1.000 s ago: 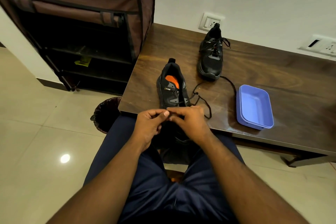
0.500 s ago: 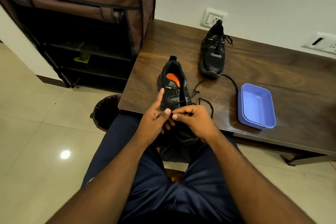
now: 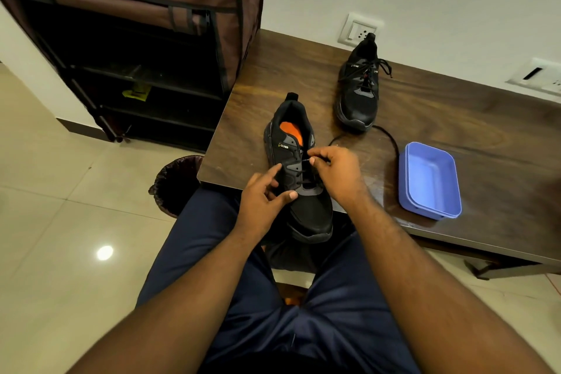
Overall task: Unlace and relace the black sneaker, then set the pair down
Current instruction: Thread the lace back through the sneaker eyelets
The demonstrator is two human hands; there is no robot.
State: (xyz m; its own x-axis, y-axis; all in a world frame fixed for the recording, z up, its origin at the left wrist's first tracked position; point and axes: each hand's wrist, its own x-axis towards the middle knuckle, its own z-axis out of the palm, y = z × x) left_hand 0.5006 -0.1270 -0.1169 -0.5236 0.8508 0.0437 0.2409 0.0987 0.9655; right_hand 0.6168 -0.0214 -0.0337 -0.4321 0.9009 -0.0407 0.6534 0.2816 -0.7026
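near sneaker [image 3: 299, 179] is lying at the tabletop's [image 3: 455, 118] front-left edge, toe hanging over it | right hand [image 3: 340, 174] is pinching the lace [image 3: 384, 133] end at an eyelet | left hand [image 3: 262, 197] is gripping the shoe's side | lower eyelets seem laced, upper ones not yet | second sneaker [image 3: 359, 88] is waiting tied near the back edge | pair not yet set down

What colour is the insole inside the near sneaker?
Orange; the insole shows best in the head view, inside the near sneaker.
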